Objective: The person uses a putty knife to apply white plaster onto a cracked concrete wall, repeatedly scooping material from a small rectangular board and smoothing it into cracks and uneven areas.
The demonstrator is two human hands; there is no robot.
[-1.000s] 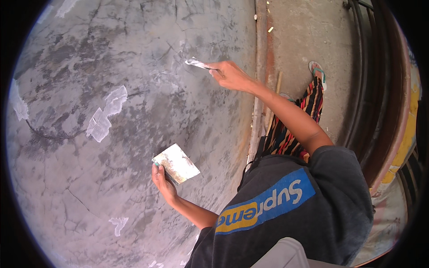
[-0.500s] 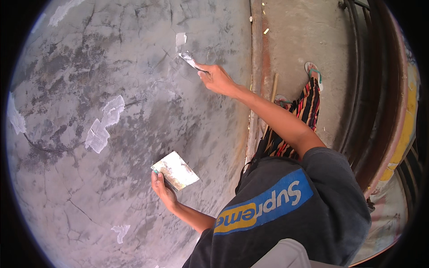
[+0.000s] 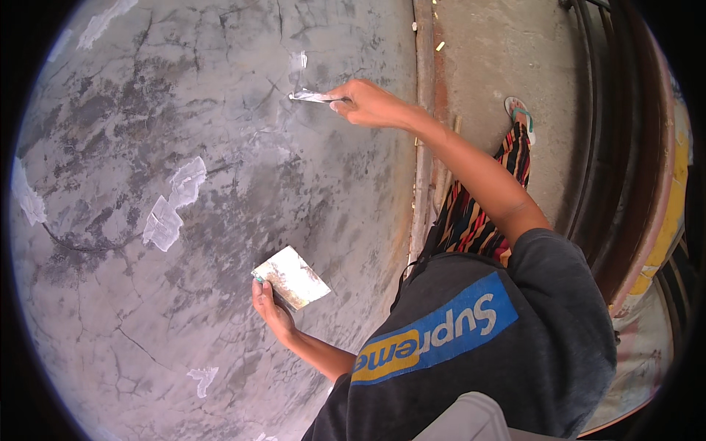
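the right hand (image 3: 371, 103) is closed around the handle of a thin grey metal putty knife (image 3: 312, 96). the knife sticks out to the left of the hand, lying flat and sideways, its blade touching the cracked grey plaster wall (image 3: 220, 147) just under a small white patch of filler (image 3: 298, 60). the left hand (image 3: 271, 305) is well below, holding up a flat square board smeared with white filler (image 3: 292, 277). since a moment ago, the right hand has risen up the wall, and the patch looks new; the board has hardly moved.
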